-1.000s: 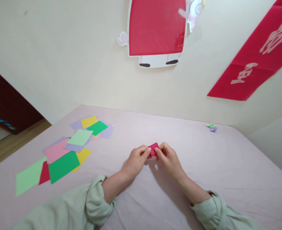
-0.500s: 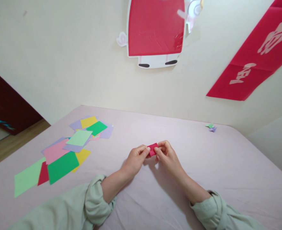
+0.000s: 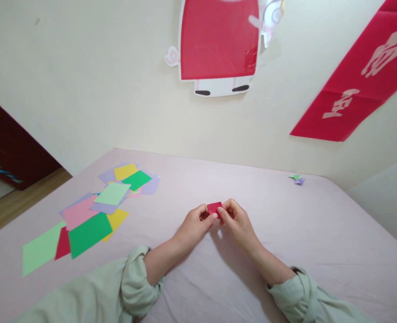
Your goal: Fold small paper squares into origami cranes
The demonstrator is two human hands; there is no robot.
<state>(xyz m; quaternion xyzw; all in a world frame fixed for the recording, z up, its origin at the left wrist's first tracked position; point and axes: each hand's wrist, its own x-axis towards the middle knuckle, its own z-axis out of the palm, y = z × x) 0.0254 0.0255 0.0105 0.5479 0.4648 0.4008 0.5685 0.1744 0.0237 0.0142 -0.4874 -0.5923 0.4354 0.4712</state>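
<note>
A small folded piece of red paper [image 3: 214, 207] is held between both hands, just above the middle of the pale pink cloth surface [image 3: 185, 179]. My left hand [image 3: 196, 220] pinches its left and lower edge, the thumb lying along the near side. On the other side my right hand [image 3: 235, 217] grips the paper, thumb in front and fingers behind. The fingertips at the back of the paper are partly hidden.
Loose coloured paper sheets overlap at the left, among them a green sheet [image 3: 90, 234], a pink sheet [image 3: 81, 212] and a light green sheet [image 3: 41, 249]. Two small folded paper shapes [image 3: 297, 179] lie at the far right edge, near the wall [image 3: 134, 98].
My left thumb has slid to the right and down along the near edge of the red paper, uncovering more of its face. The right hand has hardly moved.
</note>
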